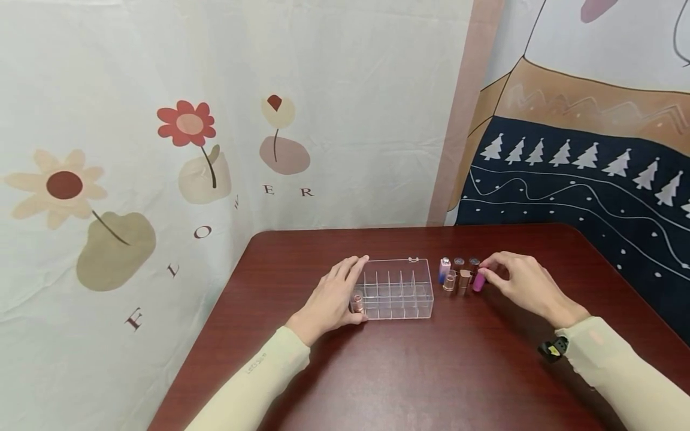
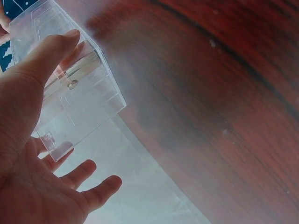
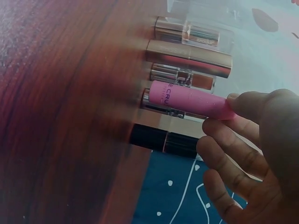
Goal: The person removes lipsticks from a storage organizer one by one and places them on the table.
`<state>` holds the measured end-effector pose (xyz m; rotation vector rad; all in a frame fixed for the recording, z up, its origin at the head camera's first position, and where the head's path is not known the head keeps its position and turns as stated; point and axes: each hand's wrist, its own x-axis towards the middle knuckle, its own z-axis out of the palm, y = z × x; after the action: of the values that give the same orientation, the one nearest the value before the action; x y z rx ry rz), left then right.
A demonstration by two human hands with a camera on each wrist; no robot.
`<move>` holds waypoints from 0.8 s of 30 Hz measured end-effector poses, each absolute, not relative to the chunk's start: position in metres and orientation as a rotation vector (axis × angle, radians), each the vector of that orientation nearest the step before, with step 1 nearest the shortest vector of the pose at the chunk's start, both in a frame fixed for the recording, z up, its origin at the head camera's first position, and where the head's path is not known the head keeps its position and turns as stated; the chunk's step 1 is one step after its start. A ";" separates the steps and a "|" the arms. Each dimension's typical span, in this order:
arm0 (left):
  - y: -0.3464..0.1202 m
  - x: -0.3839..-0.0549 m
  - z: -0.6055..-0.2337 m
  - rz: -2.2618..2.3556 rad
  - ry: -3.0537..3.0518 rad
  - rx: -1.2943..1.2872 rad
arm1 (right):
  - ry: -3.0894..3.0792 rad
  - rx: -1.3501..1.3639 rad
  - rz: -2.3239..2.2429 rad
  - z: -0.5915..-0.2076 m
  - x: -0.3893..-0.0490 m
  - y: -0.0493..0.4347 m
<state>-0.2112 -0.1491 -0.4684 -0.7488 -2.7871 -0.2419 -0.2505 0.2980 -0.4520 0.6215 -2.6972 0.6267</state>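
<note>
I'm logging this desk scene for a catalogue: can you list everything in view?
Organizer box: one, clear plastic, divided compartments, table centre.
Lipstick in box: one, rose-gold, left end compartment.
Pink lipstick: one, pink, at right fingertips.
Standing lipsticks: about five, rose-gold, clear, dark, right of box.
Table: one, dark red-brown wood.
Flower curtain: one, cream, behind left.
Tree-pattern cloth: one, navy and tan, right.
Left hand: rests against the box's left end.
Right hand: pinches pink lipstick.
</note>
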 end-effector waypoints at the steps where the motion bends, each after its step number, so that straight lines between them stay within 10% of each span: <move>1: -0.149 -0.211 -0.468 -0.239 -2.787 -0.749 | -2.700 0.621 0.627 -0.453 -0.250 0.298; 24: -0.149 -0.212 -0.468 -0.241 -2.793 -0.749 | -2.737 0.633 0.636 -0.459 -0.254 0.296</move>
<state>-0.2123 -0.1493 -0.4676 -0.7494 -2.7931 -0.2414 -0.2537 0.2960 -0.4590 0.6331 -2.7369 0.6362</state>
